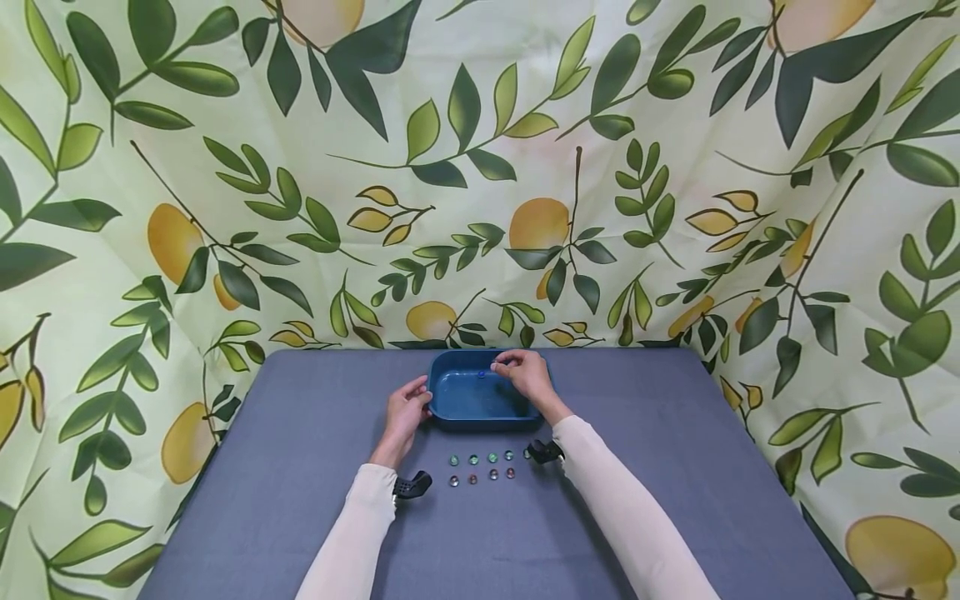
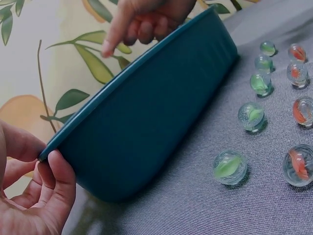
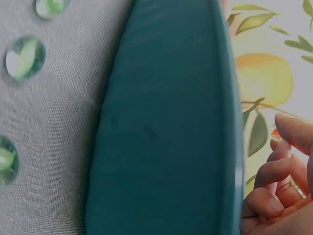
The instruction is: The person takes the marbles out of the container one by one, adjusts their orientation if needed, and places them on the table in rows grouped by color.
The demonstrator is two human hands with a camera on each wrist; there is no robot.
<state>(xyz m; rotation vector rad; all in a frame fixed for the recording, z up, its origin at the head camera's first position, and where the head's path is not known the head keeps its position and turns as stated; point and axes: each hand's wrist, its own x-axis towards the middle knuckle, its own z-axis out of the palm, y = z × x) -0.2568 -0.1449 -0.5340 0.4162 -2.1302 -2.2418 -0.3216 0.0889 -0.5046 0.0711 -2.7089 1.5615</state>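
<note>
At the bottom of the head view, two pale sleeves [image 1: 345,525] reach in over a grey cloth [image 1: 300,467]. Just past them, low in the middle, glass marbles lie in two rows: orange marbles [image 1: 492,474] in the nearer, green marbles [image 1: 473,459] in the farther. A black band [image 1: 543,452] on the right wrist partly hides the fifth green one there; the left wrist view shows all five, beside four orange, with the coloured streaks inside them.

Beyond the rows, at centre, sits a blue tub [image 1: 480,423]. The left hand [image 1: 405,412] is at its left end; the left wrist view makes the grip clear, thumb and fingers pinching the rim. The right hand [image 1: 528,377] is over the tub's right part, its fingertips close together. Only the right wrist view, at its right edge, shows what they pinch: an orange marble [image 3: 276,134], mostly covered.

Only the head view looks into the tub, where a small blue marble [image 1: 482,374] shows near the far wall. Behind everything, a leaf-and-fruit curtain [image 1: 457,233] fills the upper frame.
</note>
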